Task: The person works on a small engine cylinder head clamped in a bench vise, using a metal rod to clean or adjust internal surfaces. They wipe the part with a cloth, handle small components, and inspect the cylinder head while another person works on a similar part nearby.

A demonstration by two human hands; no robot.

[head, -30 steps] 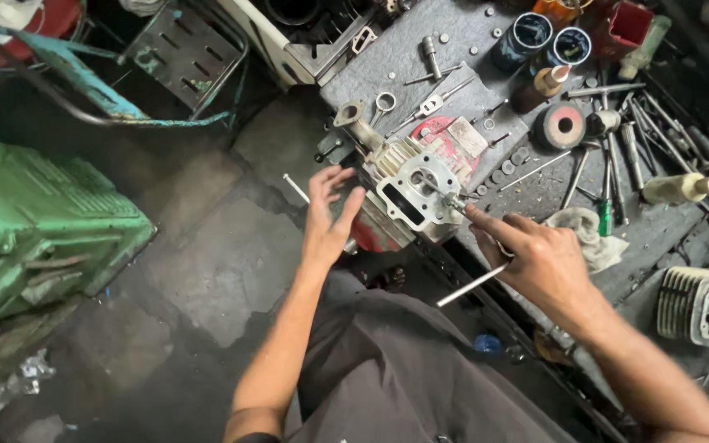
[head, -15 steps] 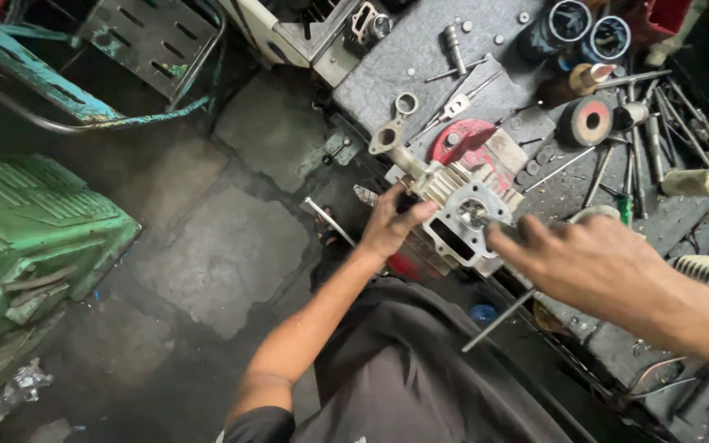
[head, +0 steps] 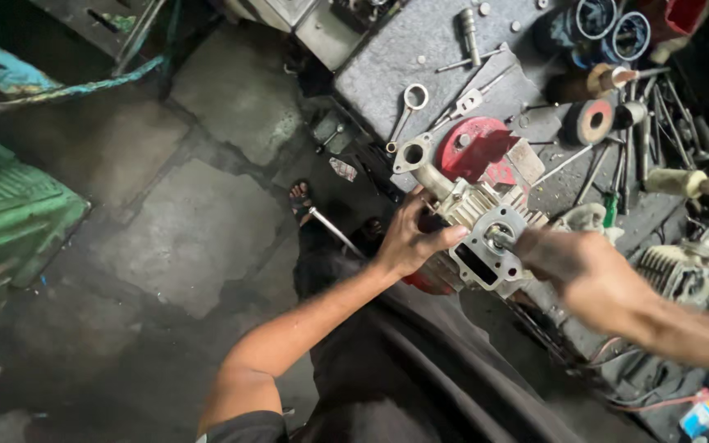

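So the cylinder head [head: 486, 230] sits right at the near edge of the counter [head: 420, 49], tipped so its open face looks up at the camera, which makes sense since that's the side being worked on. The left hand [head: 408, 242] is wrapped around its left flank, thumb lying along the finned edge, basically acting as a clamp so the casting can't slide or twist. The right hand [head: 584, 267] comes in from the other side, fingers closed down at the round opening in the face. It looks like it's pinching some small tool or part there, but the hand is motion-blurred and I can't tell what exactly.

The port pipe [head: 416, 156] sticks out away from the left hand, up and to the left, so it's clear of both grips. A red disc [head: 473, 148] lies just beyond the head, partly under it, maybe as a pad. Further out past the left hand there's a ring spanner [head: 408, 107], and beyond the right hand a finned cylinder [head: 679, 271] plus a scatter of rods and screwdrivers, all within easy reach.
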